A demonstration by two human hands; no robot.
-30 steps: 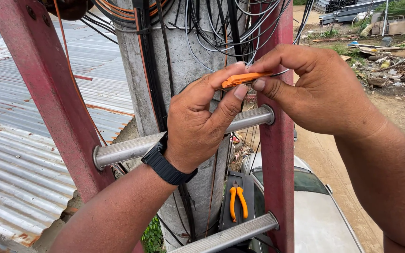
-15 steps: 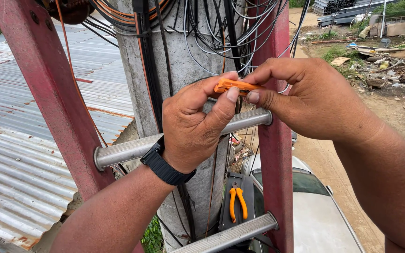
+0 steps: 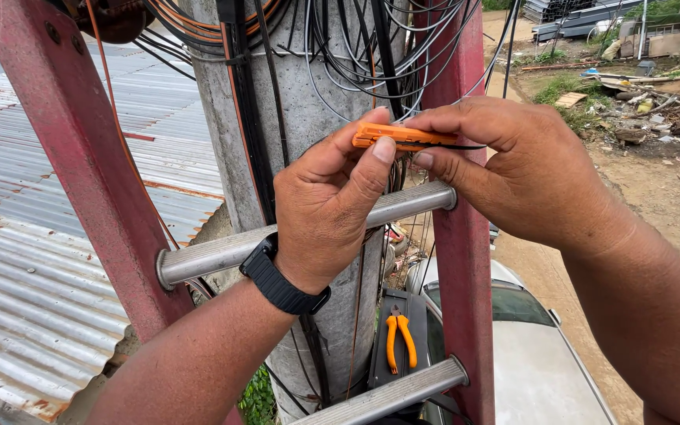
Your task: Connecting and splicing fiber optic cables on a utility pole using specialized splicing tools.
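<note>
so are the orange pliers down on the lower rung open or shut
Open. The orange-handled pliers rest beside the lower rung, and their two handles spread apart toward the bottom. Whether the tips meet cannot be told.

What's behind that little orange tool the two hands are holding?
Behind the orange tool, pinched by the left hand and right hand, stand a grey concrete pole and hanging black cables. The hands cover the pole's middle stretch.

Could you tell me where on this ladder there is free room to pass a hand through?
Free: between the red ladder rail and the grey concrete pole, above the silver metal rung. Crowded: around the black cable bundle, where left hand and right hand pinch the small orange tool.
</note>
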